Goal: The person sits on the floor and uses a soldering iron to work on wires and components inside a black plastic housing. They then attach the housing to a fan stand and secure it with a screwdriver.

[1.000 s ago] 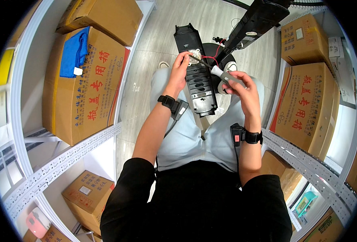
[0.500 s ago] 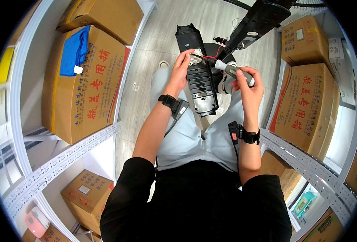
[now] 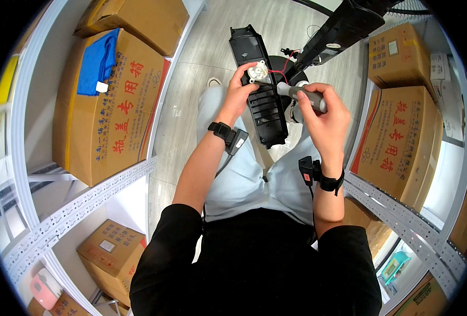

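My left hand (image 3: pixel 237 95) is closed on a small round whitish part with mounting ears (image 3: pixel 258 72), its fingers at the part's left and lower edges. Red wires (image 3: pixel 280 71) run right from this part. Held in my right hand (image 3: pixel 328 113) is a screwdriver (image 3: pixel 310 98) with a grey handle, lying nearly level. Its dark shaft points left, toward the lower edge of the round part near my left thumb; whether the tip touches cannot be made out. A long black plastic housing with ribs (image 3: pixel 270 118) sits behind and below the round part, between my knees.
A black upright column (image 3: pixel 336 39) rises at the upper right, with a dark round base (image 3: pixel 283 68) partly hidden by the housing. Shelves with cardboard boxes flank me, one left (image 3: pixel 112 113), one right (image 3: pixel 394 134). A blue cloth (image 3: pixel 97 63) lies on the left box.
The screwdriver has shifted slightly left and down, to a more level angle. The black housing has tilted, and the round part now shows more fully in my left hand.
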### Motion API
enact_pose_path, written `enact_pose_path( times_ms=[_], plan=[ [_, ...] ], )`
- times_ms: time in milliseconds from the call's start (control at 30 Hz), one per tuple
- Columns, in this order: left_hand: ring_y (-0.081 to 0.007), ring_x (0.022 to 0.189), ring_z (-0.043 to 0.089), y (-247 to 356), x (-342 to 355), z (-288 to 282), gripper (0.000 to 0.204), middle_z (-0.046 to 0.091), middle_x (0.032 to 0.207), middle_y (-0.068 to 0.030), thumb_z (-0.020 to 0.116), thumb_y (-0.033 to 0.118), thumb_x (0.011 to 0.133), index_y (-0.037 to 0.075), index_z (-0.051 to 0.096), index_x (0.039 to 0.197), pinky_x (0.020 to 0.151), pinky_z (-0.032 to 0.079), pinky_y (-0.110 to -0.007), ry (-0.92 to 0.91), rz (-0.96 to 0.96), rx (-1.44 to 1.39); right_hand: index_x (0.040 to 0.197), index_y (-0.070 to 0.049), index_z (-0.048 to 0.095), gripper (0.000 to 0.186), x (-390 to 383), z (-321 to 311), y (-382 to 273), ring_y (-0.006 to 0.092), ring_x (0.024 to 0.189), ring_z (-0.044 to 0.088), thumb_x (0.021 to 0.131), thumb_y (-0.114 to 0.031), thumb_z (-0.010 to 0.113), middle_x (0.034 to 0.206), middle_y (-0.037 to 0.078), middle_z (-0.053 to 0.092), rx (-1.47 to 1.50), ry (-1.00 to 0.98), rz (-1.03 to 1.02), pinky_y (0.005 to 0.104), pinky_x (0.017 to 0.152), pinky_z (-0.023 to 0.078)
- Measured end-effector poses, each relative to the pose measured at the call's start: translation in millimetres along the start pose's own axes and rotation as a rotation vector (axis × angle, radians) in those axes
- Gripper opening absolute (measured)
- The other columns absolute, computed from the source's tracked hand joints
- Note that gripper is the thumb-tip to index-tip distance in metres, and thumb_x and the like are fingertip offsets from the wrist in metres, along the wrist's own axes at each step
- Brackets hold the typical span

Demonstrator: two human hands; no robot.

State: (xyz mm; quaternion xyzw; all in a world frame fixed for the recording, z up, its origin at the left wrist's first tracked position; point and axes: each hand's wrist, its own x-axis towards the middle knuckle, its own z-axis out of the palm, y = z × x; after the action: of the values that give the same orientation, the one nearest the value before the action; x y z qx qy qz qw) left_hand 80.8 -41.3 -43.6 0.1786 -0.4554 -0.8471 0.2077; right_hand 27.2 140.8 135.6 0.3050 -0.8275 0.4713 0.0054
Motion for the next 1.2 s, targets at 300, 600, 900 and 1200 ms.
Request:
enact_pose_path(
  times_ms=[300,600,900,1200],
  plan=[
    [-0.0143,0.116,0.056,-4,1,-2,0.060,0.058,0.127,-0.0018,0.053,-0.019,0.076,0.010,0.058,0.129,0.099,0.044,-0.028,-0.021,0.022,0.054,0.094,-0.004,0.064,0.017,4,7,-3,0.0164,0.061,0.062,0.083,-0.012,0.075,0.081,0.009,0.065,-0.036,-0.027,-0.047,0.0283,0.052,0.051],
    [-0.0141,0.116,0.056,-1,0,0,0.055,0.058,0.126,-0.0017,0.053,-0.019,0.080,0.010,0.058,0.126,0.099,0.046,-0.029,-0.044,0.020,0.063,0.099,-0.005,0.063,0.020,16,17,-15,0.0189,0.067,0.066,0.084,-0.012,0.074,0.094,0.008,0.066,0.011,-0.113,-0.193,0.0305,0.056,0.056],
    [-0.0136,0.113,0.056,-3,1,-2,0.053,0.058,0.123,-0.0013,0.055,-0.018,0.082,0.012,0.059,0.125,0.097,0.046,-0.027,-0.005,-0.014,0.108,0.109,-0.009,0.062,0.032,28,21,-22,0.0226,0.070,0.068,0.084,-0.022,0.077,0.099,0.010,0.062,-0.150,-0.163,-0.196,0.0327,0.061,0.056],
    [-0.0148,0.111,0.057,-2,1,-1,0.052,0.060,0.121,-0.0024,0.054,-0.018,0.082,0.012,0.059,0.125,0.095,0.048,-0.028,0.018,-0.027,0.059,0.108,-0.010,0.064,0.036,29,18,-25,0.0278,0.070,0.067,0.083,-0.033,0.077,0.094,0.011,0.064,-0.222,-0.223,-0.169,0.0368,0.061,0.055]
  ],
)
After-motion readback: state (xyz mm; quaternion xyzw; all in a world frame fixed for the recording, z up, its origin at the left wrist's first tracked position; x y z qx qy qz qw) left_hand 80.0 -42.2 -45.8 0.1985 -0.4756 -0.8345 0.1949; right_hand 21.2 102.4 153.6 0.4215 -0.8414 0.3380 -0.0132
